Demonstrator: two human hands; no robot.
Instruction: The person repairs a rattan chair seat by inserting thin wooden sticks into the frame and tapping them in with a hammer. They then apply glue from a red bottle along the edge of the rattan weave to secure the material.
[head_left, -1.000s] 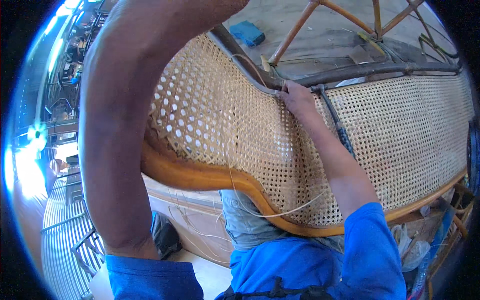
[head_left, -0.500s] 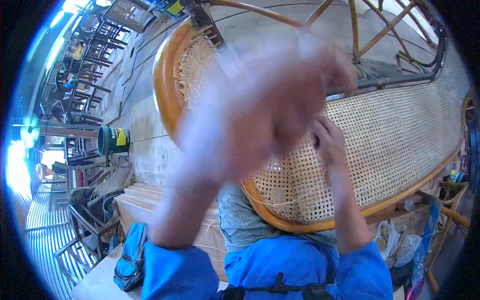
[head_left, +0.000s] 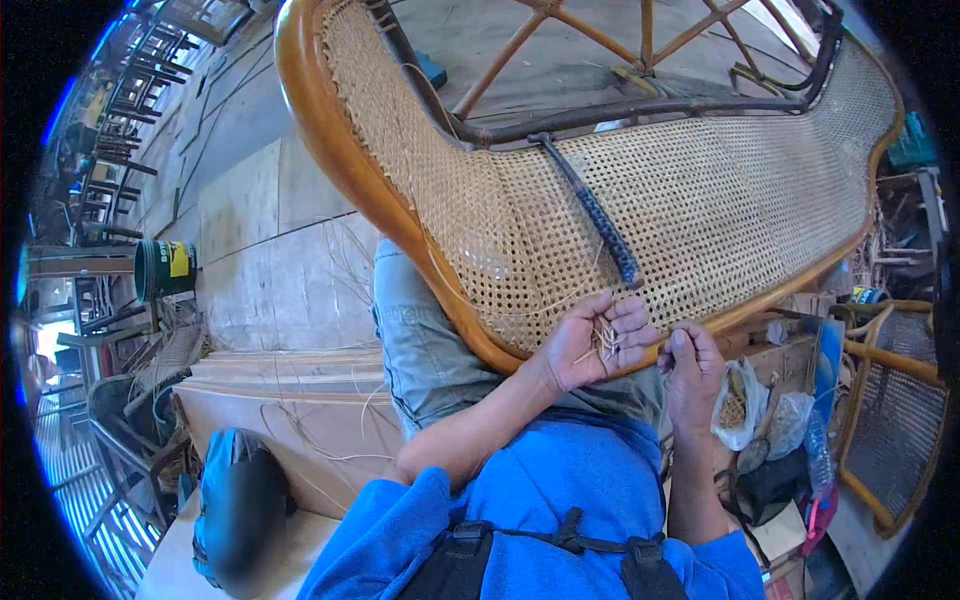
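Observation:
Palm up over the near rim of a woven cane seat point(head_left: 690, 215), my left hand point(head_left: 597, 345) cradles several short, thin wooden pegs point(head_left: 602, 340), its fingers slightly curled. Just to its right, my right hand point(head_left: 692, 375) is closed, thumb against the fingers; whatever it may hold is too small to make out. A hammer point(head_left: 605, 232) with a blue-wrapped handle lies on the weave, its grip end near my left fingertips. The seat's polished rattan frame point(head_left: 350, 165) curves along the left and near edges, resting by my knees.
Stacked boards point(head_left: 290, 375) and a blue backpack point(head_left: 235, 500) are at my left, with a green bucket point(head_left: 163, 270) beyond. At my right are a plastic bag of small tan pieces point(head_left: 738, 408), a clear bottle point(head_left: 818, 455) and another caned frame point(head_left: 895, 420).
My left hand has come down from a blurred sweep above the seat to a palm-up pose with pegs. The right hand has drawn back toward me. The hammer now shows on the cane.

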